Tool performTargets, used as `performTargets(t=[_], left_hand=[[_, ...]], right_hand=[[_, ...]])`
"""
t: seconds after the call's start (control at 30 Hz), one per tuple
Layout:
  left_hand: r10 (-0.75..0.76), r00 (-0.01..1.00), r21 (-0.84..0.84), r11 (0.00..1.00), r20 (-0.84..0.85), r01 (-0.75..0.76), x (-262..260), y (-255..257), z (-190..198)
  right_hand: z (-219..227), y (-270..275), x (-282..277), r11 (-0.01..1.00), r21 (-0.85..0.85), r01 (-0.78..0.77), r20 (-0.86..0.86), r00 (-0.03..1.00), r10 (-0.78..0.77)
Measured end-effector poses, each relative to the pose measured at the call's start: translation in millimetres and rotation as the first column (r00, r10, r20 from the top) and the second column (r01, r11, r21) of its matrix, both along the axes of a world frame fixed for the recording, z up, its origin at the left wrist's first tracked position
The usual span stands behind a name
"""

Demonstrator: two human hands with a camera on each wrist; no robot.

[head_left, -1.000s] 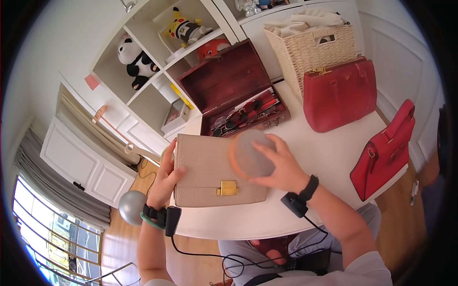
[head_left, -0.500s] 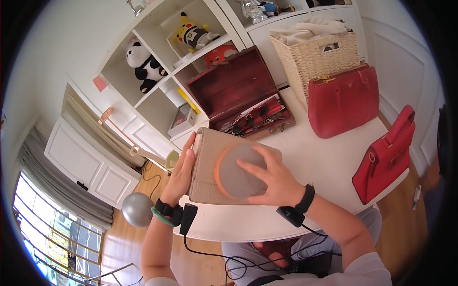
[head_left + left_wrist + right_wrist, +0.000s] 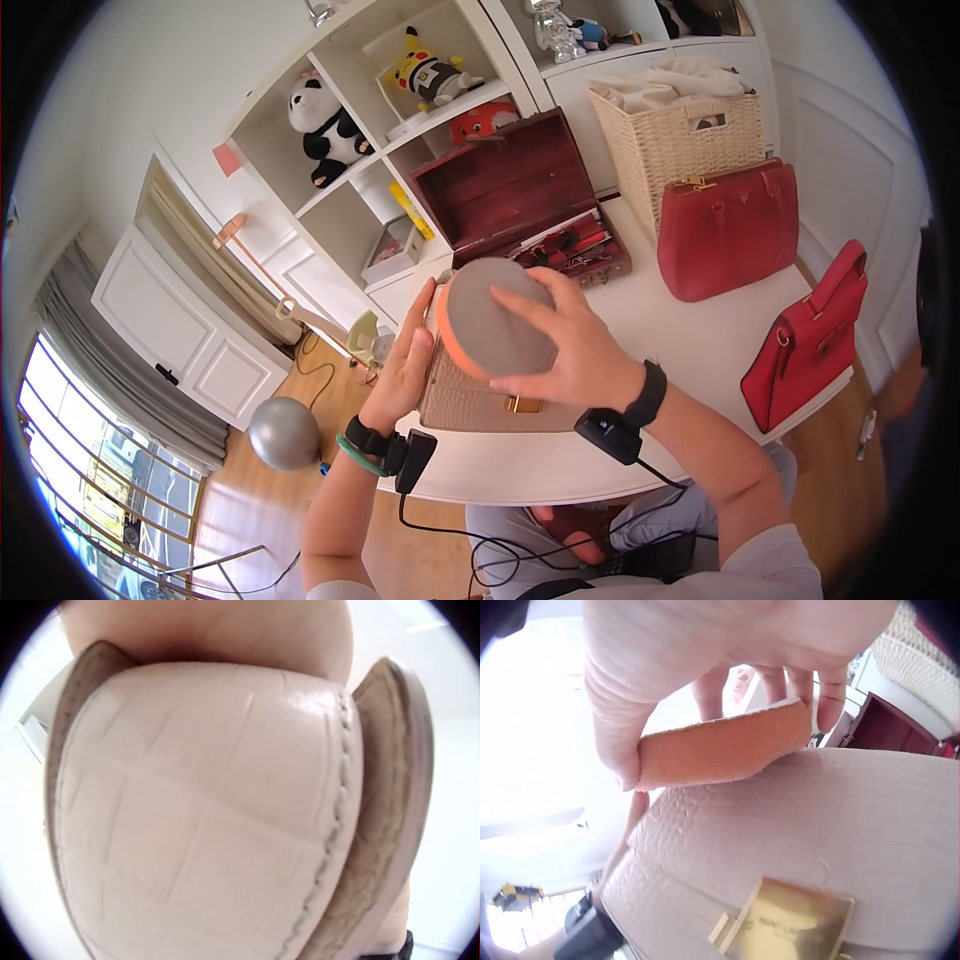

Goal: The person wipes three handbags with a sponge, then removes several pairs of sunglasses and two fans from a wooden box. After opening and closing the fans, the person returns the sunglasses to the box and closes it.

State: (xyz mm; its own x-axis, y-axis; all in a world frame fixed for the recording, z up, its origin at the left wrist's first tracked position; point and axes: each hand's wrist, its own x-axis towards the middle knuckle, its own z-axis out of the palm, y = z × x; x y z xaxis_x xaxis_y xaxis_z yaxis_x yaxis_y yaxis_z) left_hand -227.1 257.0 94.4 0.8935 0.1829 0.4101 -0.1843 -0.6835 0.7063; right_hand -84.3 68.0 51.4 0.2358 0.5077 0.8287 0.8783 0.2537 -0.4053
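A beige crocodile-textured bag (image 3: 470,400) with a gold clasp (image 3: 791,922) stands on the white table. My left hand (image 3: 397,375) lies along its left side, fingers extended; the left wrist view shows the bag's stitched side (image 3: 202,810) close up, with skin above it. In my right hand (image 3: 590,355) is a round sponge pad (image 3: 495,320), grey on top and orange around the edge, pinched between thumb and fingers. The pad (image 3: 720,750) lies against the bag's upper front in the right wrist view.
Behind the bag an open dark red case (image 3: 510,190) holds glasses and small items. Two red handbags (image 3: 735,235) (image 3: 810,340) stand at the right, a wicker basket (image 3: 690,140) behind them. Shelves (image 3: 365,160) with plush toys rise at the back.
The bag tilted and turned under my hands, and its clasp shows again below the pad. The pad moved left, then up toward the bag's top edge. My left hand shifted slightly right.
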Motion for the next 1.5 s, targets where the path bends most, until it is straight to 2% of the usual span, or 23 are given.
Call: performTargets(t=[0.07, 0.1, 0.13, 0.2, 0.27, 0.33, 0.37, 0.43, 0.57, 0.63, 0.67, 0.73, 0.8, 0.87, 0.9, 0.93, 1.0, 1.03, 1.2, 1.3, 1.33, 1.4, 1.5], left_hand=[[-0.070, 0.995, 0.037, 0.997, 0.066, 0.068, -5, 0, -1], [-0.064, 0.998, -0.048, 0.997, -0.006, 0.064, -10, -3, 0], [-0.066, 0.995, -0.131, 0.990, -0.080, 0.055, -13, -7, 3], [-0.078, 0.994, -0.153, 0.986, -0.082, 0.064, -14, -13, 7], [-0.086, 0.993, -0.176, 0.982, -0.083, 0.070, -16, -17, 10], [-0.080, 0.989, -0.187, 0.981, -0.122, 0.056, -18, -19, 14], [-0.082, 0.989, -0.191, 0.980, -0.120, 0.058, -20, -18, 13], [-0.009, 0.988, -0.155, 0.988, -0.155, -0.015, -22, -15, 14], [0.015, 0.990, -0.171, 0.984, -0.137, -0.039, -26, -8, 5], [0.024, 0.997, -0.160, 0.987, -0.067, -0.034, -29, -3, -2], [0.021, 0.997, -0.164, 0.986, -0.071, -0.032, -30, 0, -8], [0.050, 0.998, -0.229, 0.972, 0.035, -0.041, -34, 7, -19], [0.080, 0.997, -0.289, 0.955, 0.010, -0.074, -43, 12, -26], [0.110, 0.994, -0.347, 0.932, -0.016, -0.109, -54, 18, -37], [0.154, 0.988, -0.400, 0.905, -0.003, -0.143, -59, 22, -45], [0.199, 0.980, -0.454, 0.874, 0.005, -0.175, -64, 24, -52], [0.229, 0.973, -0.496, 0.847, 0.018, -0.190, -73, 22, -62], [0.260, 0.965, -0.533, 0.821, 0.033, -0.203, -77, 21, -66], [0.326, 0.943, -0.601, 0.768, 0.070, -0.221, -90, 29, -92], [0.359, 0.932, -0.620, 0.743, 0.055, -0.250, -97, 34, -102], [0.372, 0.927, -0.625, 0.735, 0.044, -0.265, -97, 34, -103], [0.339, 0.939, -0.611, 0.756, 0.056, -0.236, -100, 30, -98], [0.287, 0.956, -0.599, 0.777, 0.065, -0.193, -103, 27, -94]], right_hand=[[10, 2, 11, 0.992, -0.057, -0.112, -0.226, 0.969, 0.096], [18, 0, 14, 0.981, -0.118, -0.151, -0.306, 0.946, 0.109], [26, -1, 18, 0.982, -0.121, -0.145, -0.307, 0.946, 0.102], [39, -2, 25, 0.926, -0.198, -0.322, -0.437, 0.875, 0.211], [42, -3, 31, 0.915, -0.228, -0.332, -0.447, 0.871, 0.205], [39, -7, 37, 0.877, -0.267, -0.398, -0.562, 0.804, 0.194], [32, -8, 42, 0.877, -0.272, -0.396, -0.561, 0.806, 0.190], [8, -8, 57, 0.829, -0.330, -0.451, -0.707, 0.700, 0.099], [-38, -26, 65, 0.877, -0.256, -0.406, -0.769, 0.635, 0.069], [-53, -35, 62, 0.890, -0.274, -0.365, -0.874, 0.481, -0.071], [-63, -36, 62, 0.889, -0.277, -0.364, -0.875, 0.478, -0.077], [-81, -36, 60, 0.921, -0.130, -0.367, -0.956, 0.292, -0.018], [-88, -33, 46, 0.936, -0.109, -0.335, -0.959, 0.282, -0.011], [-109, -22, 38, 0.937, 0.059, -0.344, -0.986, 0.128, 0.109], [-115, -18, 32, 0.922, 0.118, -0.370, -0.989, 0.043, 0.144], [-113, -16, 23, 0.922, 0.113, -0.369, -0.989, 0.044, 0.138], [-107, -12, 1, 0.864, 0.332, -0.379, -0.943, -0.149, 0.297], [-112, -8, -5, 0.846, 0.376, -0.378, -0.926, -0.174, 0.334], [-127, -1, -32, 0.841, 0.467, -0.274, -0.882, -0.213, 0.420], [-120, -1, -45, 0.863, 0.476, -0.168, -0.859, -0.301, 0.415], [-116, 1, -45, 0.866, 0.473, -0.162, -0.862, -0.290, 0.416], [-110, 1, -43, 0.890, 0.434, -0.142, -0.898, -0.149, 0.415], [-89, 1, -36, 0.889, 0.438, -0.137, -0.899, -0.040, 0.437]])
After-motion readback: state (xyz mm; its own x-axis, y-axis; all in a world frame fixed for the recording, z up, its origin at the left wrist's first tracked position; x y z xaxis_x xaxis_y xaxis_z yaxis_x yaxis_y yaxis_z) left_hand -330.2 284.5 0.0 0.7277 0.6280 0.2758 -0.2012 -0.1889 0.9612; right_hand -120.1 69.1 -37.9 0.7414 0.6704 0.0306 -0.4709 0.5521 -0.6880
